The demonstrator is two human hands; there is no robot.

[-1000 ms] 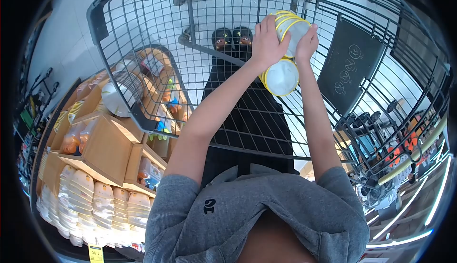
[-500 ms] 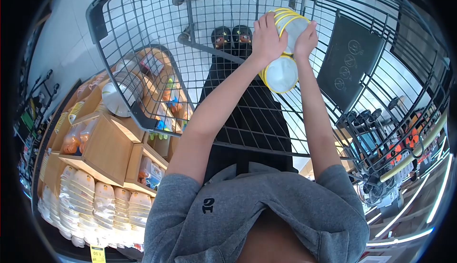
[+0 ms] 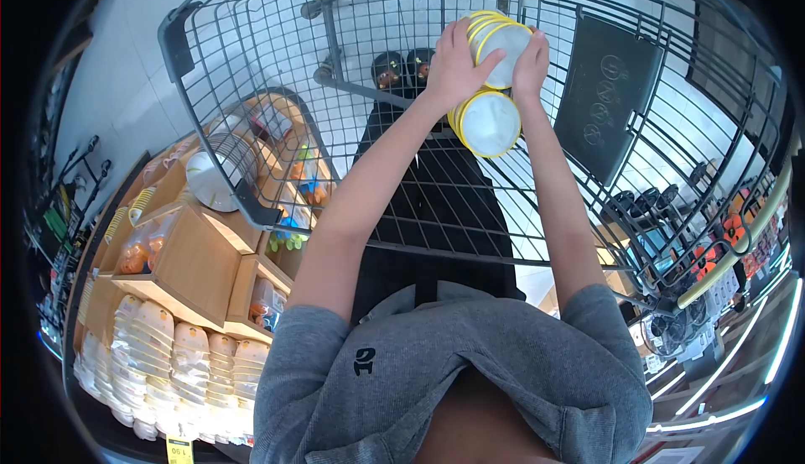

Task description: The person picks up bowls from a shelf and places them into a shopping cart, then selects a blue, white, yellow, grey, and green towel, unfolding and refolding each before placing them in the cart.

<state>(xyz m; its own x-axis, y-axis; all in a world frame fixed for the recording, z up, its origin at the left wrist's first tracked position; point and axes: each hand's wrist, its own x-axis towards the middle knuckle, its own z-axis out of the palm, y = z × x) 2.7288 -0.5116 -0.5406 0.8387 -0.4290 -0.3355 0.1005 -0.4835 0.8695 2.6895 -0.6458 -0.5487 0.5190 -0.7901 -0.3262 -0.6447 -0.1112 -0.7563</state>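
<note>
Two stacks of white bowls with yellow rims lie on their sides inside the wire shopping cart (image 3: 402,19). Around the left side of the upper bowl stack (image 3: 508,54) my left hand (image 3: 457,71) is closed, its thumb lying across the open face. My right hand (image 3: 529,68) presses on that stack's right side, fingers bent over the edge. Just below and touching it lies the lower bowl stack (image 3: 491,125), its round opening turned towards me; neither hand grips it. The undersides of both stacks are hidden.
A wooden display shelf (image 3: 189,254) stands left of the cart, with stacked plates (image 3: 214,180) and bagged goods (image 3: 151,355) on it. A dark panel (image 3: 605,99) hangs at the cart's right side. Dark shoes (image 3: 390,71) show through the mesh.
Both hands and the two bowl stacks have shifted slightly left in view, and the cart's panel has shifted too. The grip on the upper stack looks the same.
</note>
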